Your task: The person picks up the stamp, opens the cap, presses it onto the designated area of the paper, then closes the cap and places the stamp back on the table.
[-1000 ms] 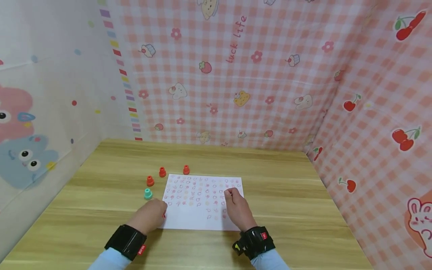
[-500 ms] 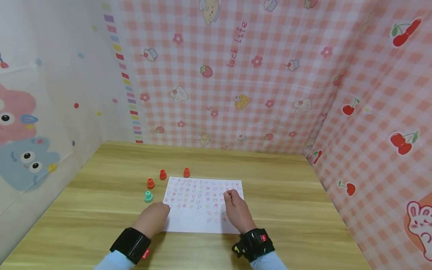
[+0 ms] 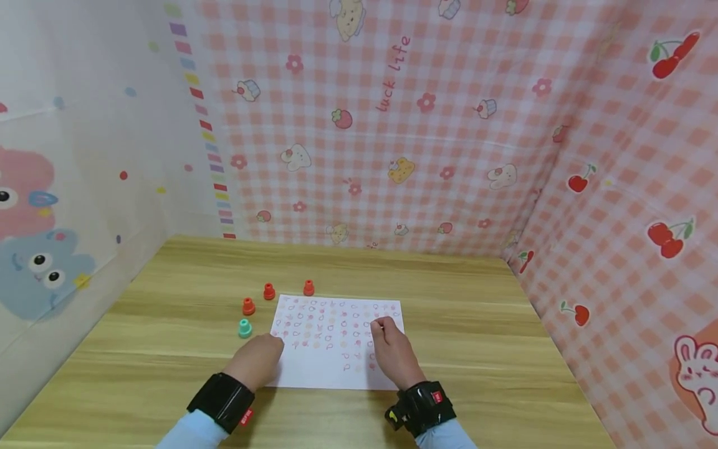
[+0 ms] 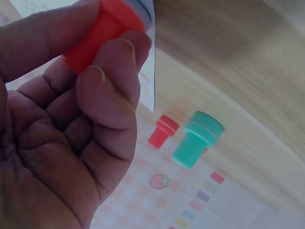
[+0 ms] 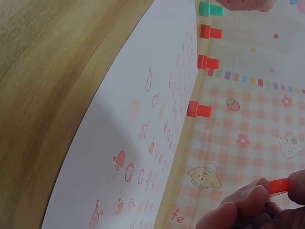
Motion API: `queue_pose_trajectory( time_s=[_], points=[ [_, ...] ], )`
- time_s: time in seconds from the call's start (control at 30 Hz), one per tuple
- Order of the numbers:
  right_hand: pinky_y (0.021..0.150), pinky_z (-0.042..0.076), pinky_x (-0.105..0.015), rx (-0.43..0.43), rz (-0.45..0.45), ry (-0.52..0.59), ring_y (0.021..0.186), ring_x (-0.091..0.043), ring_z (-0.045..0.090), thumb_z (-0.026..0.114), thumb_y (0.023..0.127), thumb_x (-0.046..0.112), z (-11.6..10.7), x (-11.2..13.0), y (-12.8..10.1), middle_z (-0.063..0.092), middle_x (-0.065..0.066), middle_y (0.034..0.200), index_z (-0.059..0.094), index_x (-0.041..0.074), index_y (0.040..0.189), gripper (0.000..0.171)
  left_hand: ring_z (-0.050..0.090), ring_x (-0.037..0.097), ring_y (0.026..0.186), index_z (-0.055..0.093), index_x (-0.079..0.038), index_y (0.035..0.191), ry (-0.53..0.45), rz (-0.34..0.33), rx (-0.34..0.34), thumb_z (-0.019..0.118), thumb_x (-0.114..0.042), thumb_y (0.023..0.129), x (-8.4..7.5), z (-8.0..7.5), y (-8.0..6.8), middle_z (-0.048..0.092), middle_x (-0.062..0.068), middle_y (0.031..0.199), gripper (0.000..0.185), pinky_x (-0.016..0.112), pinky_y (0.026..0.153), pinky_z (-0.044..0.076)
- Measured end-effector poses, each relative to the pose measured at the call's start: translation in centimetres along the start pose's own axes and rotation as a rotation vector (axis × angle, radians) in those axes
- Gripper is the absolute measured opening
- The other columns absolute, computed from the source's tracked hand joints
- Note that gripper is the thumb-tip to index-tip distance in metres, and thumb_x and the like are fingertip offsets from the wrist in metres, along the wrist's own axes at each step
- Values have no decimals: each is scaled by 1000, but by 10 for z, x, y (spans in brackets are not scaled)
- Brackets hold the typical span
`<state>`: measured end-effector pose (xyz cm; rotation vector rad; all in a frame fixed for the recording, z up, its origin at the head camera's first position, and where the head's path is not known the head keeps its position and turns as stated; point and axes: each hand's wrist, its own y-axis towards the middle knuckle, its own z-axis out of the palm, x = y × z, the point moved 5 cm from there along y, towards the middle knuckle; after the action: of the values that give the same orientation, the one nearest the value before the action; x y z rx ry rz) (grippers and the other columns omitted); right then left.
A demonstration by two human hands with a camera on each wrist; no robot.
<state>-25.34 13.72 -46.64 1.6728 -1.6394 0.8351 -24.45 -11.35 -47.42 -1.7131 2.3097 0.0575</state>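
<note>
While both hands hover over the stamped sheet [image 3: 335, 343], each pinches a small stamp.
Left hand [image 3: 259, 360] at the sheet's left edge clamps a red stamp [image 4: 102, 33], base pointing down; right hand [image 3: 392, 349] near its right edge grips an orange stamp [image 5: 279, 186]; both nearly touch the paper.

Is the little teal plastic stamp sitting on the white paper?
No, the little teal plastic stamp stands on the wooden table, left of the white paper sheet.

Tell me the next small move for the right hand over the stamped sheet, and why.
Probably lower the right hand so its small red stamp presses an unstamped spot on the white paper sheet. The near rows look bare, and the stamp is pinched just above the paper.
</note>
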Motion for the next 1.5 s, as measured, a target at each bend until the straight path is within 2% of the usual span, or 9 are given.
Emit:
queue_pose_trajectory(
  time_s=[0.4,0.7,1.1,1.5],
  points=[
    [68,41,-34,13,21,-4,80,-21,52,39,107,36,1,0,0,56,-7,92,54,5,120,36,50,25,68,66,5,94,-26,-50,29,70,2,86,3,1,-4,57,12,76,10,42,72,49],
    [68,41,-34,20,33,-2,81,-21,53,39,107,39,0,1,0,56,-8,95,54,4,121,40,55,25,66,65,6,90,39,18,-43,66,5,87,-3,1,-6,60,14,74,4,43,70,51],
    [68,40,-35,28,25,2,81,-21,52,38,107,39,-1,-2,-1,56,-8,94,54,5,121,40,52,25,68,64,6,92,23,5,-12,70,2,86,0,0,-3,58,13,76,9,44,75,52],
    [67,40,-34,-11,5,-10,83,-22,52,41,107,34,-3,-7,0,56,-7,92,56,5,117,34,52,26,70,65,6,93,21,15,14,71,0,86,-1,-2,-2,59,14,77,11,46,78,52]
  ],
)
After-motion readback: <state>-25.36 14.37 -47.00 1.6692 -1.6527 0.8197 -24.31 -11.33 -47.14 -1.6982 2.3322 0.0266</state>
